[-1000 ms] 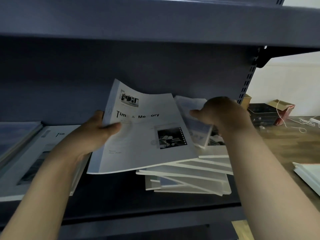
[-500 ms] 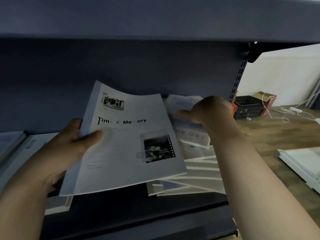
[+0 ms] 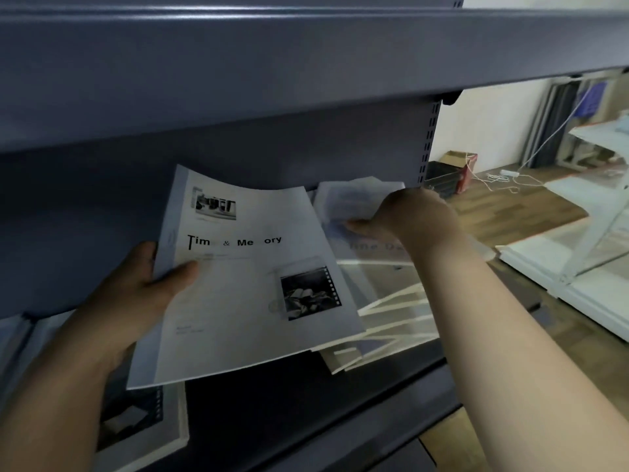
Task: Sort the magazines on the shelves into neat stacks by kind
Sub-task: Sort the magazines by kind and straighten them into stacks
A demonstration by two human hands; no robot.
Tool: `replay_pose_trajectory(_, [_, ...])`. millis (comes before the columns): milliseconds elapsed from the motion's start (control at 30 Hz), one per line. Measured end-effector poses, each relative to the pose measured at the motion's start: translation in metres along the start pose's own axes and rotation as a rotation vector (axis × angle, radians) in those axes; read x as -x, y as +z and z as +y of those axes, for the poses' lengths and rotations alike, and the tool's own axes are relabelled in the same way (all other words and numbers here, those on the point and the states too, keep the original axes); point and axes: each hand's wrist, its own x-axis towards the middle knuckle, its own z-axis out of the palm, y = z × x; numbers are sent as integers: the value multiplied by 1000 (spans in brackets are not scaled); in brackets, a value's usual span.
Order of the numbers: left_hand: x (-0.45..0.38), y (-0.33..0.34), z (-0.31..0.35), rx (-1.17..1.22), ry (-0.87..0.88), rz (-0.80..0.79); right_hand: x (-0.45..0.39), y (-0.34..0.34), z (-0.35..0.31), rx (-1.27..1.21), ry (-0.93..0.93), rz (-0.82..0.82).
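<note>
My left hand holds a white "Time & Memory" magazine by its left edge, lifted and tilted above the dark shelf. To its right lies a messy pile of magazines fanned out at angles. My right hand grips the top one of that pile, a pale blue "One Day" magazine, with its upper part curled up off the pile. A stack with the same kind of cover as the held magazine lies at the shelf's lower left, partly hidden by my left arm.
The shelf above hangs low over my hands. A slotted upright ends the shelf at the right. Beyond it are a wooden floor, a cardboard box, cables and white shelving parts.
The view has shifted left and down. My left hand keeps the "Time & Memory" magazine raised. My right hand has lifted the "One Day" magazine's top further off the pile.
</note>
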Motion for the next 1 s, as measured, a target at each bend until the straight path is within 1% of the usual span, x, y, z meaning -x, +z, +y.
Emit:
replay_pose_trajectory(100, [-6, -9, -3, -4, 28, -45, 15, 7, 8, 154, -207, 157])
replay_pose_trajectory(133, [-7, -9, -2, 10, 37, -53, 22, 9, 8, 156, -222, 171])
replay_pose_trajectory(233, [-13, -11, -9, 44, 47, -32, 27, 9, 8, 123, -172, 170])
replay_pose_trajectory(300, [-14, -12, -12, 64, 49, -25, 18, 7, 5, 64, -69, 109])
replay_pose_trajectory(333, [-14, -14, -12, 71, 49, -18, 15, 8, 2, -9, 16, 62])
replay_pose_trajectory(367, [-12, -15, -13, 77, 46, -7, 13, 8, 1, -65, 69, 49])
replay_pose_trajectory(433, [-9, -19, -17, 79, 41, 21, 10, 13, 3, -64, 51, 135])
replay_pose_trajectory(567, [7, -24, -19, 89, 29, 88, 15, 24, 8, 2, -136, 346])
replay_pose_trajectory(633, [17, -28, -16, 87, 22, 106, 25, 21, 0, -52, -210, 405])
replay_pose_trajectory(733, [30, -40, -17, 1, 28, 164, 46, 10, -24, -267, -287, 381])
replay_pose_trajectory(767, [35, -44, -19, -19, 25, 183, 56, 7, -32, -296, -314, 363])
replay_pose_trajectory(900, [59, -61, -36, 19, -25, 295, 89, 19, -61, -203, -441, 211])
replay_pose_trajectory(1000, [79, -77, -51, 76, -70, 350, 101, 41, -75, -166, -464, 85])
